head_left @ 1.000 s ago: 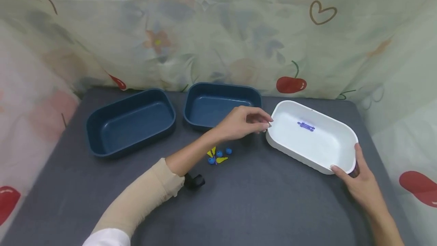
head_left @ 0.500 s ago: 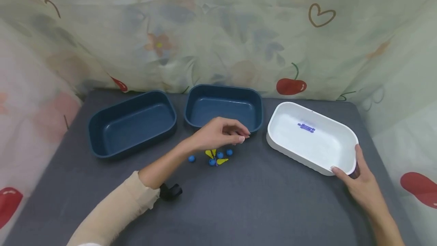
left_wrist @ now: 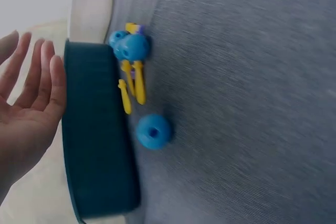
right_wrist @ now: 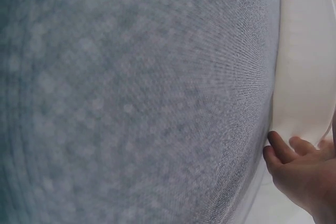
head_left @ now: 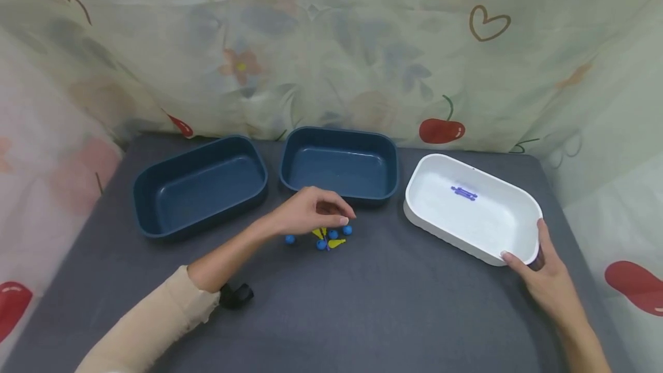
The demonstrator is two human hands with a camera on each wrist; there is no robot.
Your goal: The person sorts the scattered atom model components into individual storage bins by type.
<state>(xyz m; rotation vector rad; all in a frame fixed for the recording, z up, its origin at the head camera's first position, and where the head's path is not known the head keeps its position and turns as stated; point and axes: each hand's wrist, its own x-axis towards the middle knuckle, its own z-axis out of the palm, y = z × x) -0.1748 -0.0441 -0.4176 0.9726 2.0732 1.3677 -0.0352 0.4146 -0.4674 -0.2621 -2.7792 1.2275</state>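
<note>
My left hand (head_left: 313,212) hovers over a small cluster of toy pieces, its fingers loosely bent with nothing between them. In the cluster lie round blue beads with holes (head_left: 333,235), yellow pin-shaped pieces (head_left: 336,243) and a thin purple piece (head_left: 327,244), partly hidden by the hand. One blue bead (left_wrist: 154,131) sits apart from the others, nearer in the left wrist view. On the right, my right hand (head_left: 549,275) grips the near right corner of a white tray (head_left: 440,230), thumb over the rim. Inside that tray are slim purple pieces (head_left: 464,193).
Two dark blue trays stand at the back, one on the left (head_left: 202,189) and one in the middle (head_left: 339,171). A black strap-like mount (head_left: 236,296) is at the left wrist. Patterned curtains (head_left: 331,45) enclose the grey tabletop (head_left: 383,304).
My left hand has moved left from the white tray's edge to above the small pieces, uncovering the middle blue tray. The right hand has stayed on the white tray.
</note>
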